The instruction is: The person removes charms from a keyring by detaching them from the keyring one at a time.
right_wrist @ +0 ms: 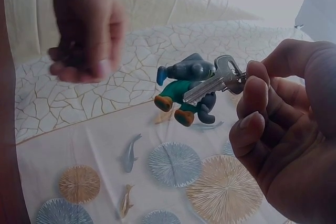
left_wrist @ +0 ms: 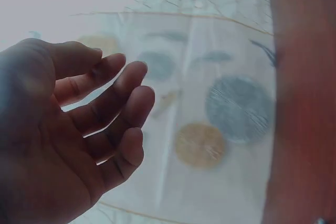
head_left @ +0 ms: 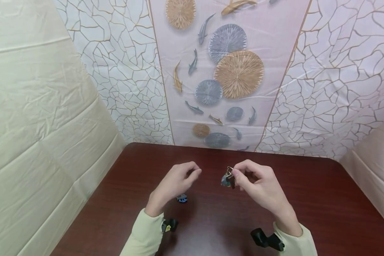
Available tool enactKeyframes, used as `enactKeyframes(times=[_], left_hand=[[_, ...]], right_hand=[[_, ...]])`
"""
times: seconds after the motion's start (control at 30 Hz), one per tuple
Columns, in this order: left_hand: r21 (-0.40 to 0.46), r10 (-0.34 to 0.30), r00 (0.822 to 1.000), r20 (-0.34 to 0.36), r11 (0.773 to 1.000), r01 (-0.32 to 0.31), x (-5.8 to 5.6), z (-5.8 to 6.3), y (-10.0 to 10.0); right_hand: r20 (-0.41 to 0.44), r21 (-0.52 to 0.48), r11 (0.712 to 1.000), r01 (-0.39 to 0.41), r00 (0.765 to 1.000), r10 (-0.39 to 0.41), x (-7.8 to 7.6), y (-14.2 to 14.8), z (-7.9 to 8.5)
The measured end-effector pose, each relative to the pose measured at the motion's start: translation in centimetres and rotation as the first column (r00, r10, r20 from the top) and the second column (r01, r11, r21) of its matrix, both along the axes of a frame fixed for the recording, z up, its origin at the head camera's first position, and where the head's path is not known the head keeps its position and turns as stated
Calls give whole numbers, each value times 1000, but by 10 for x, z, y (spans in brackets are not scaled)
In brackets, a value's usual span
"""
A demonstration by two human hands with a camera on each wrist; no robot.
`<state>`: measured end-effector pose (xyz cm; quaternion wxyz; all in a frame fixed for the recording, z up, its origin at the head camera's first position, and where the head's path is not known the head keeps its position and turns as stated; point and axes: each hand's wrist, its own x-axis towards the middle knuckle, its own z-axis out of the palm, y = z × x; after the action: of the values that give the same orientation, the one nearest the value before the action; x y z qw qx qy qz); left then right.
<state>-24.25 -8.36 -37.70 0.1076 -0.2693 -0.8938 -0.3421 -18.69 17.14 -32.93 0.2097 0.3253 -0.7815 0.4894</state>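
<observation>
My right hand [head_left: 261, 185] pinches a keychain between thumb and forefinger above the table. From it hang a silver key [right_wrist: 206, 88] and a small toy figure [right_wrist: 181, 94] with green, grey and orange parts, the key lying across the figure in the right wrist view. Just left of the keychain, my left hand [head_left: 175, 182] is raised, its fingers loosely curled around nothing; the left wrist view shows its bare palm. Partly behind the left wrist, a small blue and grey object [head_left: 182, 198] lies on the table, its kind too small to tell.
Below both hands spreads a dark red-brown table [head_left: 224, 217]. A white cloth with crackle lines, fish and round leaf prints [head_left: 238, 74] hangs behind it. Cream cloth [head_left: 44, 124] lines the left side. Black devices [head_left: 267, 240] are strapped to the wrists.
</observation>
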Motion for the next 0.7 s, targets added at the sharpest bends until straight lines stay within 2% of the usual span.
enactKeyframes(times=[0.2,0.4,0.7], left_hand=[[80,-45,996,-82,995,52,13,17,10],[122,-67,990,-123,989,82,22,26,17],[169,-128,966,-226,971,169,36,42,28]], right_hand=[[2,7,1000,0,1000,0,1,1,0],[3,0,1000,-11,1000,11,2,0,1],[-6,-10,999,-33,999,33,1,0,1]])
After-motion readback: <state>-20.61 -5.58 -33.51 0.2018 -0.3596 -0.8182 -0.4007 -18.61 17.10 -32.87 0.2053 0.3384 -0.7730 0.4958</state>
